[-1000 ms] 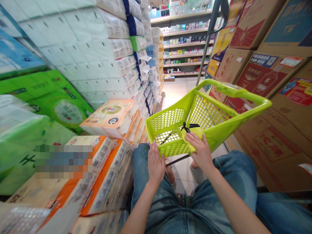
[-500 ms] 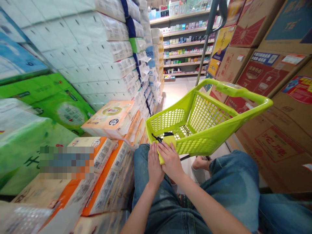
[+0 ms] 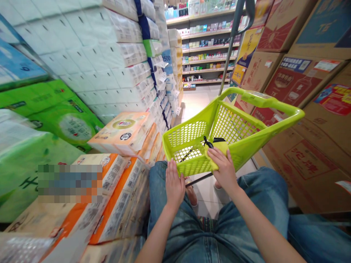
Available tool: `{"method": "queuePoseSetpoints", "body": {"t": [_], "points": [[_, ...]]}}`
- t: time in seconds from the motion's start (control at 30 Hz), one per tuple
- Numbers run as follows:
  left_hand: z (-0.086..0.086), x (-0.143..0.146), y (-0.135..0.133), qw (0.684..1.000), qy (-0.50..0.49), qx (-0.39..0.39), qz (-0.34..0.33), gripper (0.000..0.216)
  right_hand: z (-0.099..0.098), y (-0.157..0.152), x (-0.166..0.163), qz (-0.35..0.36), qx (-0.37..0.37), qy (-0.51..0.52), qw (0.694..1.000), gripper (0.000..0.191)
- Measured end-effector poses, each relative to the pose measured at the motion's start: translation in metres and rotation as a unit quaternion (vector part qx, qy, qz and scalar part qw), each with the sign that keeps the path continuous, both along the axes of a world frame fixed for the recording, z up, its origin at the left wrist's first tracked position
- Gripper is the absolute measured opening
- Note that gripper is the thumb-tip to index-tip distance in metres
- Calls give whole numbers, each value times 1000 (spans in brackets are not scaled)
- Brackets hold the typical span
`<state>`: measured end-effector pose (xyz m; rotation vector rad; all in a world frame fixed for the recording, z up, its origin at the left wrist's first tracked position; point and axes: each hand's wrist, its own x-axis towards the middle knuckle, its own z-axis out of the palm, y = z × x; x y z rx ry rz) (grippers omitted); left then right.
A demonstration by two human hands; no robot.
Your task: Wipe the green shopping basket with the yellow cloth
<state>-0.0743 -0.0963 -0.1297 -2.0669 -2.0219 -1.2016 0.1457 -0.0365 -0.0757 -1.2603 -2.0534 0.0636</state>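
A lime-green shopping basket (image 3: pixel 255 140) with mesh walls and a long handle stands tilted in front of my knees. My right hand (image 3: pixel 222 166) presses a yellow cloth (image 3: pixel 224 147) over the middle of its near rim, fingers wrapped across the cloth. Against the near left corner of the basket lies my left hand (image 3: pixel 174 184), fingers straight and close together, holding nothing. A small black object (image 3: pixel 208 143) with a loop shows just beyond the cloth; its kind I cannot make out. The palms and the underside of the cloth are hidden.
Tissue packs (image 3: pixel 120 131) are stacked high on the left, close to my left arm. Cardboard cartons (image 3: pixel 309 153) line the right side. A grey pole (image 3: pixel 229 51) rises behind the basket. Stocked shelves (image 3: pixel 208 45) stand at the aisle's far end.
My right hand has slid right along the basket's near rim with the yellow cloth, away from my left hand. The left hand stays near the same corner.
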Motion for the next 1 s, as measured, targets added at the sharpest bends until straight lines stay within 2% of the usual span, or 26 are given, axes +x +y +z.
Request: {"method": "queuePoseSetpoints", "body": {"t": [0.13,0.3,0.4,0.5,0.6,0.73,0.83,0.9,1.0], "points": [[-2,0,0,1000,5,2,1,63,3,-13,-36,3,-23,16,1000,73],[-4,-2,-1,1000,5,0,-4,65,4,-33,-101,96,-60,12,993,69],[-5,-4,-2,1000,9,-6,-12,67,2,-36,-115,128,-65,6,990,67],[-6,-4,-2,1000,11,-10,-12,66,4,-33,-104,152,-65,-2,986,67],[-5,-3,-1,1000,8,-7,-2,63,7,-27,-79,158,-58,-16,986,69],[-1,-1,0,1000,5,-5,-1,63,8,-12,-35,94,-43,-23,994,74],[0,-1,-1,1000,3,-3,-2,63,5,0,-7,36,-13,-11,999,70],[0,-1,-1,1000,-1,2,-3,63,3,3,0,13,1,-4,1000,68],[-2,-1,0,1000,-8,8,-3,62,4,-2,-14,-12,1,5,1000,70]]}}
